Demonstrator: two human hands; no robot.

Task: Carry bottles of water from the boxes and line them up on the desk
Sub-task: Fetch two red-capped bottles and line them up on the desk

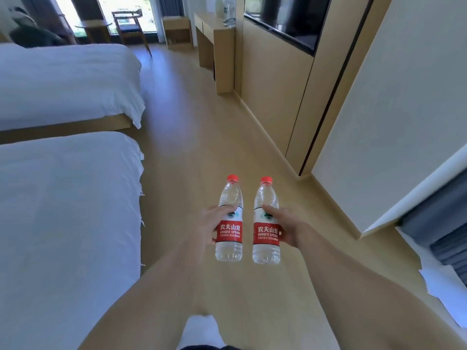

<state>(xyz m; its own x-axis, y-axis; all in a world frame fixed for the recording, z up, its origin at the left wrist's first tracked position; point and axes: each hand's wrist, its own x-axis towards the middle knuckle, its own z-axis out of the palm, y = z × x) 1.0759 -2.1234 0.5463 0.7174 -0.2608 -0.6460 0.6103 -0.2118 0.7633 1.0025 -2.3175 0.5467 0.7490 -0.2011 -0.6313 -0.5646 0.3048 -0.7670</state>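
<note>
Head view of a bedroom aisle. Two beds with white covers, the near bed [68,210] and the far bed [65,82], are seen along the left side; a wood-panelled wall [275,97] bounds the right. The wooden floor [192,137] between them is unobstructed up to the desk [214,44], which stands against the right wall at the far end, with a chair [130,27] near the window. Two water bottles are shown, each upright with a red cap and red label. The left bottle [229,223] is clasped around its label by the left hand [213,227]; the right bottle [266,224] is clasped likewise by the right hand [284,226]. Both bottles are held side by side, apart, above the floor.
</note>
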